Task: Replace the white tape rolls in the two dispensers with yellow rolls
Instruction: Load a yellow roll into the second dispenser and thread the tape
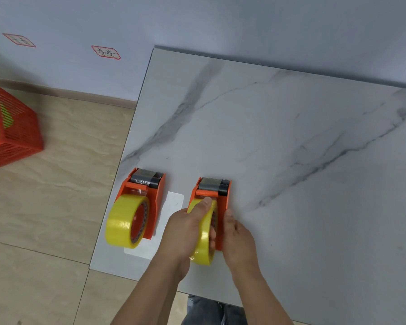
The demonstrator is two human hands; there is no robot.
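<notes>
Head view, looking down. The left hand (185, 227) curls its fingers (203, 205) over the top of a yellow tape roll (204, 245), gripping it where it sits in the right-hand orange dispenser (223, 202); the thumb side of this hand is hidden behind the roll. The right hand (238, 238) lies against the outer right wall of the same dispenser, thumb (229, 218) pressed along the orange side; its fingers reach round the roll's edge, steadying the body. This dispenser stands upright on the marble-patterned worktop (291, 137), its serrated metal cutter (215, 181) pointing away from the person. Just to its left, apart from it, stands a second orange dispenser (154, 202) already carrying its own yellow roll (124, 221), which overhangs the near left edge of the worktop. A white card (171, 202) lies flat between and partly beneath the two dispensers. Beyond the worktop's left edge is a tan tiled floor (56, 207), on which a red slatted basket (12, 127) holding something green rests near the wall. Two red-bordered labels (106, 52) are stuck to the pale wall (220, 24).
</notes>
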